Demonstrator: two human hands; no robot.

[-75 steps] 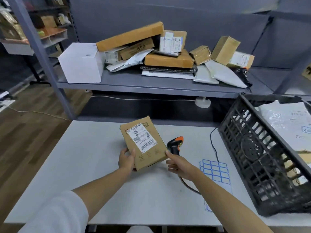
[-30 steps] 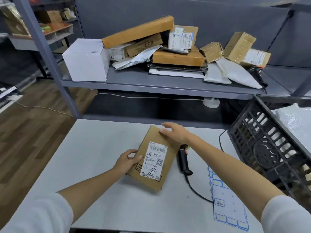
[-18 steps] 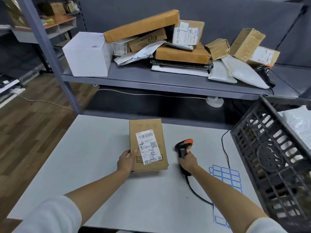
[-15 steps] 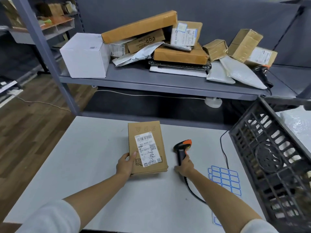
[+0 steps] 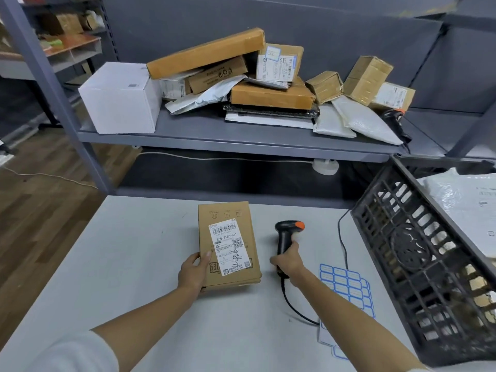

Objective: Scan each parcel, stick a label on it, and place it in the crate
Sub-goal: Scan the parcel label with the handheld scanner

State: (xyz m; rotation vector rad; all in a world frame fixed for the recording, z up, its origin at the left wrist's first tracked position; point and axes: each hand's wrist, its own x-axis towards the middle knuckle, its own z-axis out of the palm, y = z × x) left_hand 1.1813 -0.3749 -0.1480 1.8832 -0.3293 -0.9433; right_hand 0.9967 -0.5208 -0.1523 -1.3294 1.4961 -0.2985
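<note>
Gray shelves stand at the back of the room, and one shelf holds a heap of brown boxes, soft white bags and a big white box. Close to the person is a white table. On the table lies a flat brown parcel with a white paper tag on top that shows bar lines and some writing. The left hand holds the parcel at its near left corner, with the thumb on top and the other fingers hidden under or behind the edge. Just to the right of the parcel, not touching it, is a black scanner with an orange button on its head. The right hand is wrapped around the scanner's handle and grips it, and the scanner's head points away from the person. A black cord runs from the bottom of the handle along the table. Near the right arm lies a sheet of blue-edged stickers. At the right side stands a black crate with holes in its wall, tilted a little, and white bags lie inside it
</note>
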